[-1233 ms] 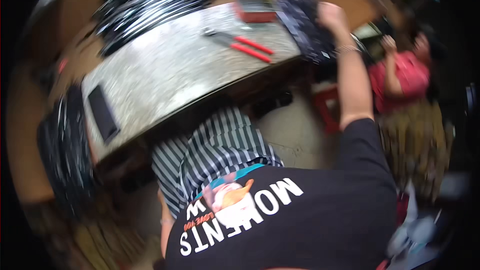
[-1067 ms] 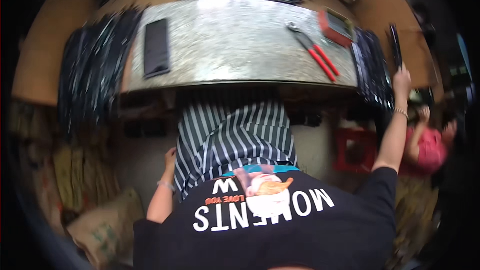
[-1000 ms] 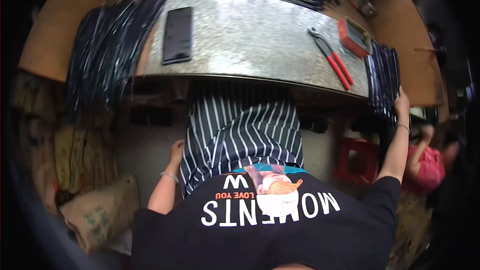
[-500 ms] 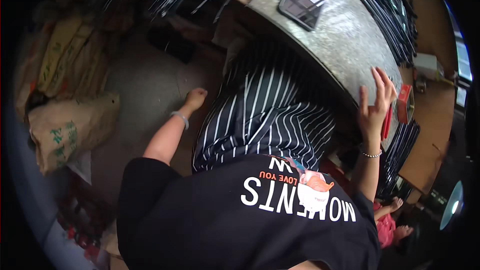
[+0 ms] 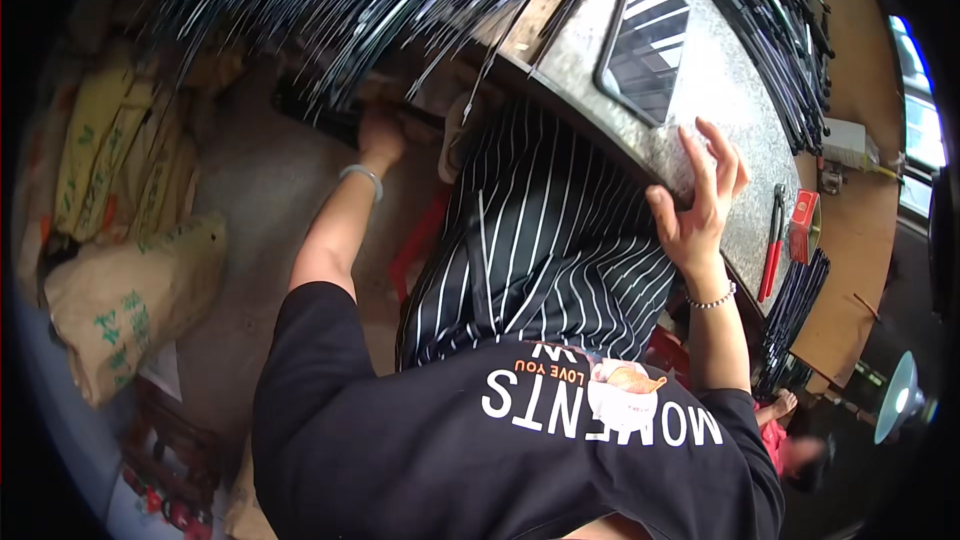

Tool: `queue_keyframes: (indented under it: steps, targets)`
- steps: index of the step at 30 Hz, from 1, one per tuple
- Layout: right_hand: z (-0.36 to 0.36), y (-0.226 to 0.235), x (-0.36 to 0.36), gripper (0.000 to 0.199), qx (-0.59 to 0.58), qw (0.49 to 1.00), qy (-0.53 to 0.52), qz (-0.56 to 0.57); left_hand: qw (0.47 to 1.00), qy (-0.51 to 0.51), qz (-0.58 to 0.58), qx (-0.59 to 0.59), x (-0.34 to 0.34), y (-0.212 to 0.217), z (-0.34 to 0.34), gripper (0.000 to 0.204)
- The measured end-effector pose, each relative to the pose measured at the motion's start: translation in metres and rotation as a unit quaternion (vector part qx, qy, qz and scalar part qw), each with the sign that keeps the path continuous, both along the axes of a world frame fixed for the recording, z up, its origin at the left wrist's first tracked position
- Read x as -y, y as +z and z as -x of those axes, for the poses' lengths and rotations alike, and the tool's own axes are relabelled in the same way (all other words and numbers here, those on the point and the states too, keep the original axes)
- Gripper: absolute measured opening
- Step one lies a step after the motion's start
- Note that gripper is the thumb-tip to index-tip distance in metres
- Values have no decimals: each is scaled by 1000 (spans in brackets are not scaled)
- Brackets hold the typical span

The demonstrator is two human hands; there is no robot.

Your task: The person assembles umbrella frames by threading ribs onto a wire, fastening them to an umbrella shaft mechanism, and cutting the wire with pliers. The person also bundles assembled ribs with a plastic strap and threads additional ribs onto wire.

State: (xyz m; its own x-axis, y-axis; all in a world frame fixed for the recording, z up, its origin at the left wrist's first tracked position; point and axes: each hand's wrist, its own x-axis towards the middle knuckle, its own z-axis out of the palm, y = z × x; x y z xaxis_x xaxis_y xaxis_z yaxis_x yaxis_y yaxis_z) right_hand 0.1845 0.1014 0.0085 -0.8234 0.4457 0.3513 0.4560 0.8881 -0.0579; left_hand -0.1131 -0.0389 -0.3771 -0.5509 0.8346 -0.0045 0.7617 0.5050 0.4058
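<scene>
Bench (image 5: 845, 310): brown wood, running along the upper and right side, bent by the lens. On top, grey speckled slab (image 5: 745, 80), near edge right at the lap. Striped cloth (image 5: 560, 250) over the lap. Upper left: fanned bundle of thin dark rods (image 5: 350, 0), many ends overhanging the bench edge. Far left, low: brown paper sack (image 5: 135, 305) with green marks. Second rod bundle (image 5: 765, 40) along the slab's far side; third rod bundle (image 5: 795, 315), smaller, past its right end.

Right hand (image 5: 706, 185): wide, fingers spread and slightly bent, over the slab's near edge. Contact with the slab: cannot tell. Left hand (image 5: 382, 137): in shadow, right by the overhanging rod ends. Fingers hidden, so cannot tell whether wide, narrow or gripping.

Phone (image 5: 645, 45): dark, flat on the slab, just beyond the right fingertips, bright bands reflected in the glass. Red-handled pliers (image 5: 771, 255) at the slab's right end. Small red box (image 5: 803, 225) just beside. Beaded bracelet (image 5: 712, 300) on right wrist, pale bangle (image 5: 365, 178) on left.
</scene>
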Motion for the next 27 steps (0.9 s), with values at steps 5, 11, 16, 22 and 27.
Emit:
queue_keyframes:
  steps: [5, 11, 16, 22, 27]
  targets:
    - [-4, 5, -1, 61, 27, 999, -35, -19, 978, -114, 126, -123, -107, 21, 42, 39]
    - [-6, 6, 0, 64, 16, 999, 5, 35, 971, -194, 8, -138, -256, 48, 19, 38]
    - [-8, 4, 0, 63, 21, 998, -7, 51, 966, -216, -48, -130, -317, 31, 5, 38]
    - [-4, 2, -2, 58, -9, 997, -6, 71, 966, -221, -72, -116, -327, -3, -7, 38]
    - [-3, 1, -4, 55, -19, 997, -10, 76, 967, -213, -85, -113, -317, -24, -9, 37]
